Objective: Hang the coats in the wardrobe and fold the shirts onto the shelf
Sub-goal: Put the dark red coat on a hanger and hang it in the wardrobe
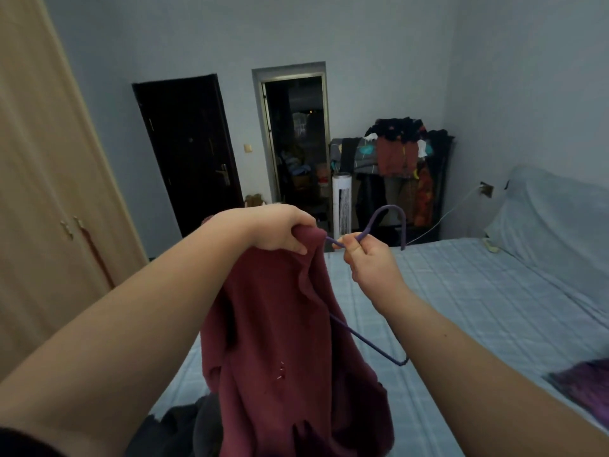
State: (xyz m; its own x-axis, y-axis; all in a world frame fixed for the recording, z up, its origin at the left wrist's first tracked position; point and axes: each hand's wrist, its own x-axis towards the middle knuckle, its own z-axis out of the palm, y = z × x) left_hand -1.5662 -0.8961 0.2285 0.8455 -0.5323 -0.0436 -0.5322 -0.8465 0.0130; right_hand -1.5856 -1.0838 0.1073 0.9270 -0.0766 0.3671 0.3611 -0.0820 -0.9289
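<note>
A maroon coat [280, 341] hangs in front of me over the bed. My left hand [280, 230] grips its top edge near the collar. My right hand [365, 258] pinches the neck of a purple hanger [384, 216], whose hook curves up above my fingers. One hanger arm runs into the coat by my left hand; the lower bar [365, 343] sticks out to the coat's right. The wardrobe [43, 192] stands at the left with its doors closed.
A bed with a light blue checked cover [461, 308] fills the right. Dark clothes [184, 427] lie at its near edge and a purple garment [583, 380] at the far right. Behind stand a loaded clothes rack [402, 166], a white tower fan [341, 206] and a dark door [188, 153].
</note>
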